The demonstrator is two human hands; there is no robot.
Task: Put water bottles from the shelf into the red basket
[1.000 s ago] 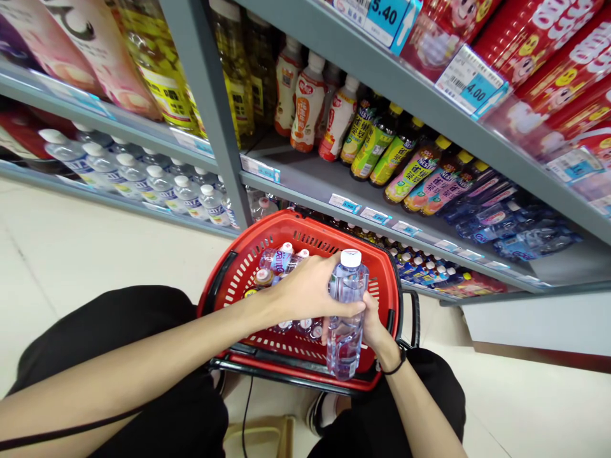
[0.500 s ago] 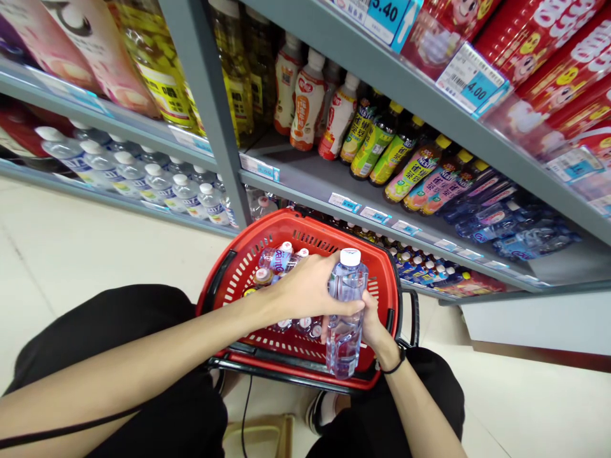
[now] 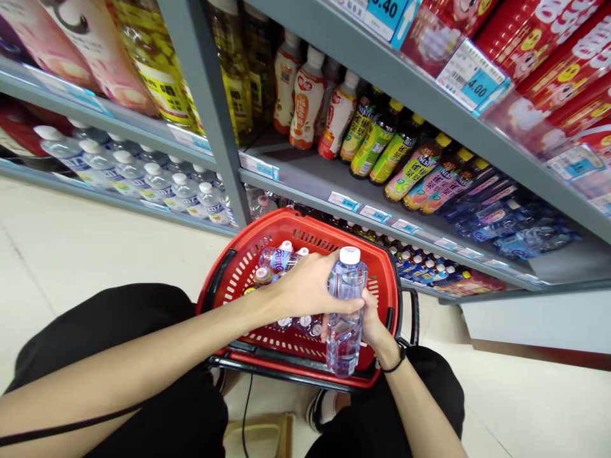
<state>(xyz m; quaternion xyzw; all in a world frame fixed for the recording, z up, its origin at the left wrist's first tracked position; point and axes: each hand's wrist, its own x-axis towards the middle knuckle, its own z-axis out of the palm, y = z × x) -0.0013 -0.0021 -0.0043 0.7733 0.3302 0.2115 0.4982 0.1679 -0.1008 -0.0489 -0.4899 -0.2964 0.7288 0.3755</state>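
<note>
Almost nothing has shifted since the earlier frame. Grey store shelving (image 3: 205,95) fills 9 to 3 o'clock above a pale tile floor (image 3: 81,254); a red plastic basket (image 3: 281,219) sits mid-frame, holding about six partly hidden bottles. The left hand (image 3: 305,286) and right hand (image 3: 375,324) keep a closed grip on one clear water bottle (image 3: 344,337), held upright over the basket's 4 o'clock side.

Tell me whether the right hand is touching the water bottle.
Touching: the head view shows the right hand pressed against the clear plastic side of the water bottle, with no gap between them.
</note>
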